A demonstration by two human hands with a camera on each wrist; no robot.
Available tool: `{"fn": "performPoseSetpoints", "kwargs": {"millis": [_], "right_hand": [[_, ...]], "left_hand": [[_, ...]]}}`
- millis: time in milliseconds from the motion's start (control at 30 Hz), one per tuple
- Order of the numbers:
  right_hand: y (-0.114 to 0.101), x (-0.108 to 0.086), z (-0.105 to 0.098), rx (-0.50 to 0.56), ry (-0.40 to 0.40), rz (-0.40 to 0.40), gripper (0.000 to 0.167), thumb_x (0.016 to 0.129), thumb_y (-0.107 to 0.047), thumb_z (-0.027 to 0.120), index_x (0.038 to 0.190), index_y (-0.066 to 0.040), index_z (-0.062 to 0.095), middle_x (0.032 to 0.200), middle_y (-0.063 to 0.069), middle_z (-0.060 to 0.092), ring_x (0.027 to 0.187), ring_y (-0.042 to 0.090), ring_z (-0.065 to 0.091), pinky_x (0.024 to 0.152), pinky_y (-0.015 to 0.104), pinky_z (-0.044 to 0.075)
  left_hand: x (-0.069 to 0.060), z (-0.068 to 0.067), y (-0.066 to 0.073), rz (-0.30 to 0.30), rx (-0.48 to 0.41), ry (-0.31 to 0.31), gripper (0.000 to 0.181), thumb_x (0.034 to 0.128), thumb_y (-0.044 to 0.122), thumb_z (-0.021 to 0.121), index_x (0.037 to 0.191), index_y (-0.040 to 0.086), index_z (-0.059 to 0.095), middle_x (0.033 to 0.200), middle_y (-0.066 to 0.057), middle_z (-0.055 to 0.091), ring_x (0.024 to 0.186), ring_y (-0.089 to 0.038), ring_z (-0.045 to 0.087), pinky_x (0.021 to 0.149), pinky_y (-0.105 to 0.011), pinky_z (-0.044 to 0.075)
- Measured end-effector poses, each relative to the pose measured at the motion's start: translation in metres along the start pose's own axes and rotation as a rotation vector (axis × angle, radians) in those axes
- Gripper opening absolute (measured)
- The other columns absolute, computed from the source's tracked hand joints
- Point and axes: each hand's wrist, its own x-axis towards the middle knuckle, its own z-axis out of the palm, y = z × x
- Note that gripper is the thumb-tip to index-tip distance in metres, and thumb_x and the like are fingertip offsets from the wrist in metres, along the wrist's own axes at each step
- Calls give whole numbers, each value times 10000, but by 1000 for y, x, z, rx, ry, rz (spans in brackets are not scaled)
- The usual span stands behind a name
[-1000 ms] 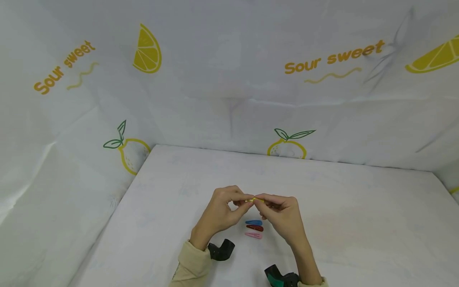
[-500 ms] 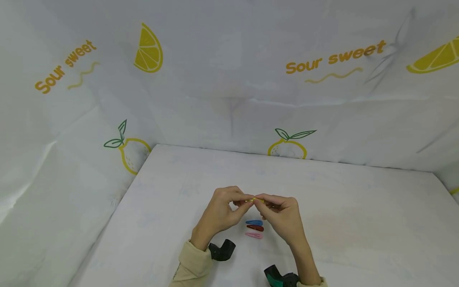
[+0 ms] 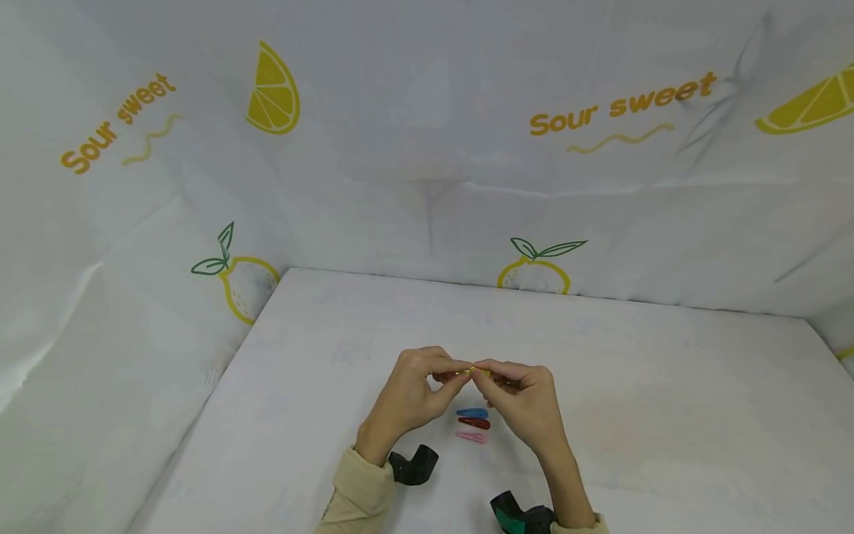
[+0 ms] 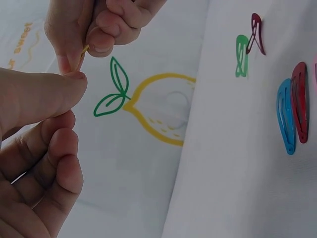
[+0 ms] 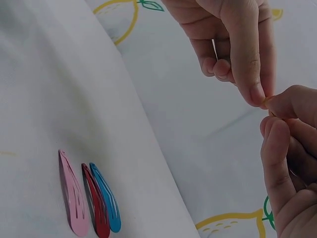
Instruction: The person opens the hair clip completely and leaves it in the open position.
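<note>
Both hands meet above the white table, pinching a small yellow hair clip (image 3: 471, 371) between them. Thumb and forefinger of my left hand (image 3: 416, 386) grip its left end, while those of my right hand (image 3: 527, 397) grip the right. Fingertips cover most of the clip; only a thin yellow sliver (image 4: 84, 50) shows in the left wrist view. Under the hands lie a blue hair clip (image 3: 472, 413), a red hair clip (image 3: 474, 423) and a pink hair clip (image 3: 472, 437), in a row on the tabletop.
In the left wrist view, a green hair clip (image 4: 241, 55) and a dark red hair clip (image 4: 255, 33) also lie on the table (image 3: 667, 415). A white lemon-print sheet (image 3: 400, 133) rises behind it. Black camera mounts (image 3: 414, 466) hang at the wrists.
</note>
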Motion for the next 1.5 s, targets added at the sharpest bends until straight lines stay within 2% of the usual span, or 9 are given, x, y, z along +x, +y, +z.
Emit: {"fn": "performPoseSetpoints", "kwargs": {"millis": [133, 433, 567, 767, 1000, 1133, 1333, 1500], "right_hand": [[0, 0, 0, -5, 4, -7, 71, 892, -10, 756, 944, 1, 803, 714, 107, 728, 491, 184, 601, 480, 227, 517], [-1, 0, 1, -14, 19, -8, 71, 891, -18, 762, 941, 7, 806, 685, 96, 714, 488, 167, 595, 465, 213, 496], [-1, 0, 2, -22, 36, -13, 71, 888, -10, 762, 937, 13, 808, 689, 127, 719, 483, 128, 593, 470, 204, 498], [-2, 1, 0, -27, 20, -40, 71, 892, 6, 749, 934, 10, 807, 691, 103, 718, 484, 85, 602, 483, 201, 514], [-2, 0, -1, -28, -6, -29, 84, 902, -13, 747, 962, 15, 799, 656, 93, 696, 488, 120, 618, 467, 202, 503], [-2, 0, -4, -59, -34, -26, 96, 913, -28, 740, 983, 3, 798, 669, 92, 708, 487, 122, 614, 476, 208, 512], [-2, -1, -12, -117, -87, -36, 152, 913, -31, 743, 1055, -5, 789, 741, 91, 741, 521, 78, 620, 522, 220, 559], [-3, -2, -16, -193, -91, -96, 212, 872, -10, 778, 1083, -24, 791, 760, 46, 750, 609, -1, 617, 563, 225, 576]], "left_hand": [[0, 0, -1, 2, 15, 1, 113, 904, 76, 763, 997, 53, 825, 760, -18, 741, 668, -46, 589, 652, -182, 538], [0, 1, 0, -15, 20, -2, 109, 902, 85, 771, 991, 59, 827, 741, -12, 735, 669, -43, 578, 643, -224, 553], [0, 2, 0, -4, 24, 4, 113, 891, 65, 775, 990, 47, 826, 743, -21, 741, 663, -40, 588, 648, -176, 538], [1, 1, 3, 9, 24, 5, 125, 882, 42, 777, 998, 34, 823, 760, -31, 750, 666, -51, 605, 658, -128, 511], [0, 1, 3, -24, 53, -31, 144, 888, 61, 779, 1025, 46, 820, 799, -30, 758, 698, -68, 650, 690, -134, 525], [0, 1, 2, -30, 66, -49, 146, 892, 68, 778, 1031, 49, 819, 811, -29, 760, 706, -72, 663, 693, -130, 522], [1, 1, 1, -4, 50, -56, 149, 894, 76, 779, 1031, 28, 814, 815, -36, 761, 705, -67, 655, 693, -124, 521], [0, 1, 0, 1, 57, -55, 161, 889, 78, 785, 1038, 21, 810, 830, -40, 766, 713, -68, 665, 693, -123, 521]]}}
